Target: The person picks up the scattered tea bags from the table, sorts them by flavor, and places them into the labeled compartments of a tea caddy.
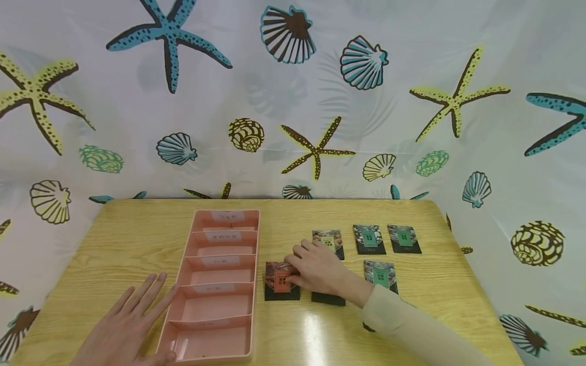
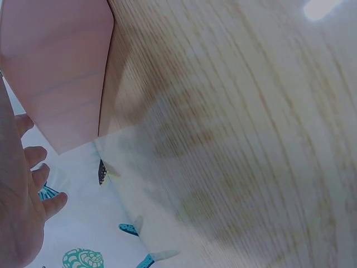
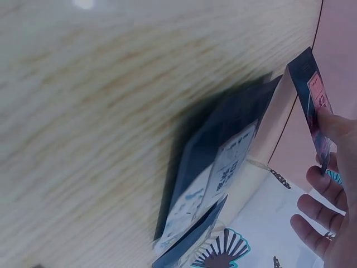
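In the head view my right hand (image 1: 318, 269) pinches a dark tea sachet with a red label (image 1: 282, 282) between thumb and fingers. The right wrist view shows this sachet (image 3: 312, 92) tilted up on edge. Under the hand lies another dark sachet (image 1: 328, 299), mostly hidden; just beyond the fingers is one with a yellow label (image 1: 331, 241). A long pink divided tray (image 1: 255, 284) with labelled compartments stands left of the sachets. My left hand (image 1: 121, 325) lies along the tray's left side, its fingers straight and spread, fingertips close to the wall.
Three green-labelled sachets lie to the right: two at the back (image 1: 369, 239) (image 1: 405, 239) and one nearer (image 1: 382, 276), partly behind the right sleeve (image 1: 398, 315). A shell-patterned curtain (image 1: 316, 101) hangs behind the wooden table (image 1: 133, 229).
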`<state>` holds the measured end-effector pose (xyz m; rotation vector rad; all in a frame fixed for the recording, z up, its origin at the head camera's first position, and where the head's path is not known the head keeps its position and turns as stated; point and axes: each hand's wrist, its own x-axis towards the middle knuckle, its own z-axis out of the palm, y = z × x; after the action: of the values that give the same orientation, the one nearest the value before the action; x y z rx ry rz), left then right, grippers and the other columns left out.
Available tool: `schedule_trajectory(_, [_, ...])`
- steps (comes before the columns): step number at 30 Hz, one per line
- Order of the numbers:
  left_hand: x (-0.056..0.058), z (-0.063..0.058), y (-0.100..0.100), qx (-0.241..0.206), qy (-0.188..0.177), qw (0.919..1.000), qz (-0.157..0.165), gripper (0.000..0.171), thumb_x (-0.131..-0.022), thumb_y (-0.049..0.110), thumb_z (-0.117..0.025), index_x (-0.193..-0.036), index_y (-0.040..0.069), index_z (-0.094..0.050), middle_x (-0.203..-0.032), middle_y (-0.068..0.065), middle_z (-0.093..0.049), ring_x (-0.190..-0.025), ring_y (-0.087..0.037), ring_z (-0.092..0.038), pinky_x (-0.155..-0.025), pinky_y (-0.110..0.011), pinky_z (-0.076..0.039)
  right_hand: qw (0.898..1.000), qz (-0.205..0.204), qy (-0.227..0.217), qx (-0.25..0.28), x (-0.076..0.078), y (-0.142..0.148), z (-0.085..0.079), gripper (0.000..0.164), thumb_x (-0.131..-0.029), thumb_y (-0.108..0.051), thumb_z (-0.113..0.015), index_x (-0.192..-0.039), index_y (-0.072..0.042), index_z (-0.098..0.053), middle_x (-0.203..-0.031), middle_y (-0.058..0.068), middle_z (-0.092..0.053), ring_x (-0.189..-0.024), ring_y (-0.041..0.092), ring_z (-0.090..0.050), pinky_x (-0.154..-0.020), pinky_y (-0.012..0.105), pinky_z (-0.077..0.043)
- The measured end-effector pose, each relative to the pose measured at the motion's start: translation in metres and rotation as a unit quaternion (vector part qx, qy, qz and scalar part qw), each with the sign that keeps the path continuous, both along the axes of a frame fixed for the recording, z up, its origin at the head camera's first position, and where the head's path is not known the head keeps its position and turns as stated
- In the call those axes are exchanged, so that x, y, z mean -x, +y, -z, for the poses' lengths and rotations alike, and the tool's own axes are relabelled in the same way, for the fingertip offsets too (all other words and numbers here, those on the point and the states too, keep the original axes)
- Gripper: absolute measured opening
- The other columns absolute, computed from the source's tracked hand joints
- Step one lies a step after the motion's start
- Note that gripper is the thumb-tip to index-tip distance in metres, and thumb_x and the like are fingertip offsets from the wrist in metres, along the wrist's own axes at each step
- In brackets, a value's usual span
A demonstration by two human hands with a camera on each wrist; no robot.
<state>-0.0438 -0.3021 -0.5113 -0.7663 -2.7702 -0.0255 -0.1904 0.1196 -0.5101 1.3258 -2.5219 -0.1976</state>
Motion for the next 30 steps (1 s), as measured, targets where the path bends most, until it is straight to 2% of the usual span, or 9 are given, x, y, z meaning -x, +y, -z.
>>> schedule_trajectory(8, [0.002,-0.002,-0.001,0.003,0.003,1.0000,0.008,0.117,-0.076,0.083,-0.070,-0.168,0.022,-0.030,-0.179,0.010,0.008,-0.163,-0.002,0.020,-0.128,-0.019,0.022,0.999,-0.003,-0.018,0.048,-0.006,0.003,-0.008,0.026,-0.100,-0.048,-0.071,-0.117,-0.028,-0.075,-0.100,-0.010,-0.071,-0.093,0.012,-0.065,-0.082,0.030,-0.057])
schedule_trajectory(13, [0.001,-0.004,-0.001,0.008,-0.007,0.9999,0.002,0.117,-0.077,0.083,-0.069,-0.169,0.024,-0.028,-0.178,0.012,0.010,-0.161,-0.001,0.023,-0.127,-0.018,0.023,0.997,-0.017,-0.021,0.077,-0.009,0.004,-0.012,0.019,-0.100,-0.042,-0.072,-0.114,-0.028,-0.075,-0.098,-0.011,-0.073,-0.091,0.011,-0.067,-0.079,0.029,-0.057])
schedule_trajectory(22, [-0.002,-0.003,0.002,0.005,0.000,1.0000,-0.001,0.114,-0.077,0.083,-0.069,-0.167,0.023,-0.032,-0.179,0.010,0.005,-0.162,-0.001,0.021,-0.128,-0.019,0.022,0.996,-0.016,-0.021,0.086,-0.016,0.006,-0.019,0.014,-0.101,-0.033,-0.072,-0.114,-0.028,-0.077,-0.101,-0.011,-0.076,-0.093,0.009,-0.070,-0.079,0.027,-0.058])
schedule_trajectory(26, [-0.002,-0.003,0.002,0.006,0.001,1.0000,-0.001,0.115,-0.077,0.083,-0.069,-0.167,0.022,-0.032,-0.179,0.009,0.004,-0.162,-0.001,0.022,-0.128,-0.019,0.022,0.994,-0.024,-0.010,0.107,-0.017,0.005,-0.027,0.013,-0.100,-0.032,-0.074,-0.111,-0.026,-0.077,-0.099,-0.011,-0.076,-0.091,0.009,-0.070,-0.081,0.026,-0.059])
schedule_trajectory(30, [-0.001,-0.002,0.002,0.003,0.002,1.0000,-0.001,0.114,-0.077,0.083,-0.069,-0.167,0.022,-0.033,-0.179,0.009,0.003,-0.162,-0.002,0.020,-0.128,-0.019,0.021,0.989,-0.037,0.011,0.146,-0.019,0.003,-0.041,0.012,-0.099,-0.030,-0.075,-0.109,-0.024,-0.078,-0.094,-0.010,-0.075,-0.085,0.009,-0.069,-0.077,0.025,-0.059])
